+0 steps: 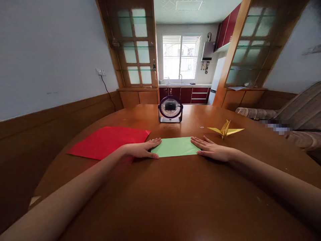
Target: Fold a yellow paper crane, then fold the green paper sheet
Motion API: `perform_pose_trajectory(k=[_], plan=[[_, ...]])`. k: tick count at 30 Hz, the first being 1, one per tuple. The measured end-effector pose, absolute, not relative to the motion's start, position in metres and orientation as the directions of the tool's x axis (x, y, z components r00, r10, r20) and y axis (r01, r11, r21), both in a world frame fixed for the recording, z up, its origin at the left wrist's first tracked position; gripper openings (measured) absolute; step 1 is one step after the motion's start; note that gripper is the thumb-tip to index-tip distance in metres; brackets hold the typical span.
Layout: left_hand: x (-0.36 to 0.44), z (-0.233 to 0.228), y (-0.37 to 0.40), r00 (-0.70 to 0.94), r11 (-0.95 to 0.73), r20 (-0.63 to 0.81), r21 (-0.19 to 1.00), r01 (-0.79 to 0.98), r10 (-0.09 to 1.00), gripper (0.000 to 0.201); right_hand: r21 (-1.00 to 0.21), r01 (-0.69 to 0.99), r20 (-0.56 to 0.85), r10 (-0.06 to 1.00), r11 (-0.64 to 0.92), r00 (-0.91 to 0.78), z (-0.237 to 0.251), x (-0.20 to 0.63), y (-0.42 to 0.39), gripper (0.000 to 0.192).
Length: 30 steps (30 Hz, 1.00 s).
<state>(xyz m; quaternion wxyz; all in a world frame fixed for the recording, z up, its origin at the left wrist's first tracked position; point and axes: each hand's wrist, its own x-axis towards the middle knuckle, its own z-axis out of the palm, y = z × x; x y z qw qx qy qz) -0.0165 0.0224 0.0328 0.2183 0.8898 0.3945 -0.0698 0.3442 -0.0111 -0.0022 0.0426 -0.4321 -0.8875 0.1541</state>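
Two bare hands press flat on a folded green sheet [175, 146] lying at the middle of a round wooden desk [175, 194]. The left hand [142, 149] lies open, fingers together, over the sheet's left end; the right hand [212, 149] lies open, fingers slightly spread, over its right end. Neither grips anything. A red sheet [107, 140] lies just left of the green one, apparently under the left wrist. A yellow paper crane [225, 130] stands to the right, farther back. A small round fan [170, 109] sits beyond the green sheet, at the desk's far side.
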Motion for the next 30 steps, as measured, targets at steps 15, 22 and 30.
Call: perform_pose_trajectory(k=[15, 22, 30], plan=[[0.013, 0.014, 0.003, 0.719, -0.699, 0.031, 0.269, 0.663, 0.694, 0.062, -0.304, 0.742, 0.103, 0.795, 0.598, -0.598, -0.005, 0.332, -0.019, 0.063], [0.053, -0.006, 0.000, 0.637, -0.672, 0.217, 0.194, 0.715, 0.740, 0.051, -0.299, 0.719, 0.373, 0.770, 0.627, -0.517, -0.015, 0.276, -0.017, 0.054], [0.060, -0.022, 0.013, 0.611, -0.627, 0.153, 0.104, 0.772, 0.777, 0.055, -0.207, 0.815, 0.286, 0.830, 0.542, -0.480, -0.021, 0.241, 0.007, 0.056]])
